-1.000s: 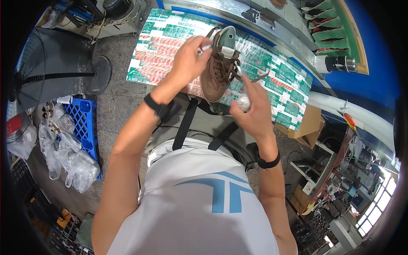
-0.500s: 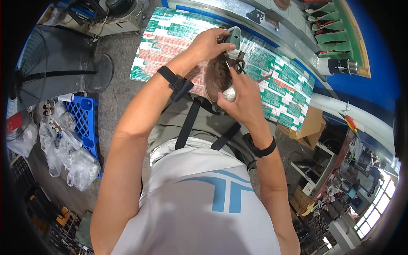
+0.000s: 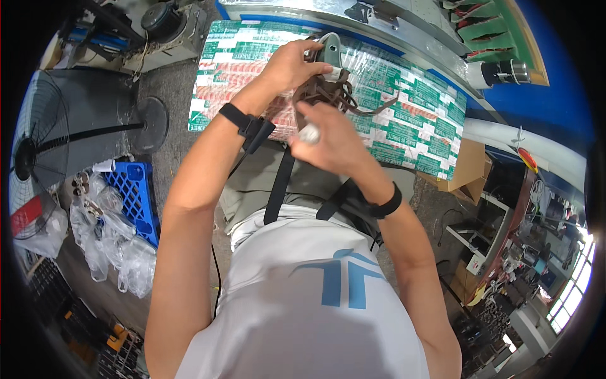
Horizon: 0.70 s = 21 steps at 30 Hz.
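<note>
A brown lace-up shoe lies across the taped surface in front of me, its white-edged, grey-green end pointing away. My left hand is closed on the shoe near its opening, thumb across the pale part. Loose brown laces trail off to the right. My right hand, smeared by motion, is over the near part of the shoe. It is closed around a hand tool with a rounded white handle; the tool's tip is hidden now, though a thin metal shaft showed earlier.
The work surface is wrapped in green, white and red printed tape. Beyond it runs a metal ledge, with a green rack at the far right. A standing fan and a blue crate stand left; a cardboard box sits right.
My right hand has moved left and nearer to me with the tool, away from the laces. The laces spread more loosely to the right. My left hand keeps its hold on the shoe.
</note>
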Motion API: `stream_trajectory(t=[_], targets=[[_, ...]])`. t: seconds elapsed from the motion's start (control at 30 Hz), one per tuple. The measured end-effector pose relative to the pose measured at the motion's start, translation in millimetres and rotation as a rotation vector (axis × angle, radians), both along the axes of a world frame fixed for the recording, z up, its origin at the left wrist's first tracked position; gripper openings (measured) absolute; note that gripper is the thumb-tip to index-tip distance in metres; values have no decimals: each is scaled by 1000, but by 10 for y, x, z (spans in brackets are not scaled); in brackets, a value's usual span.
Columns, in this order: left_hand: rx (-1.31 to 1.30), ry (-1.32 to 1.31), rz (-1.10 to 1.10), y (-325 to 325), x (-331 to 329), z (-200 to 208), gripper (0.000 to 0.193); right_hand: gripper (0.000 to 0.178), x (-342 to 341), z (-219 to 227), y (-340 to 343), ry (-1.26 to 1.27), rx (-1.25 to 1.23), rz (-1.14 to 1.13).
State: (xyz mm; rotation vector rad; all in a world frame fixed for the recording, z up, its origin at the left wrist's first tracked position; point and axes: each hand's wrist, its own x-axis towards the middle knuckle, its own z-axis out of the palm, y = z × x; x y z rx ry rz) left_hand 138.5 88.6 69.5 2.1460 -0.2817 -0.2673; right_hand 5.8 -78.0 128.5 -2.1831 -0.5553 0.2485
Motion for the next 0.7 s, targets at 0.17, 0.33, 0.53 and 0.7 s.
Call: stream_trajectory(t=[0.17, 0.33, 0.53, 0.7], targets=[[4, -38, 28, -23, -98, -52, 68, 72, -304, 34, -301, 48, -94, 71], [-170, -120, 381, -181, -648, -213, 76, 73, -512, 102, -819, 71, 215, -376], [18, -113, 412, -659, -786, -113, 100, 72, -183, -695, -1611, -153, -248, -768], [-114, 80, 402, -397, -653, -130, 84, 75, -56, -1209, -2047, -301, -369, -827]])
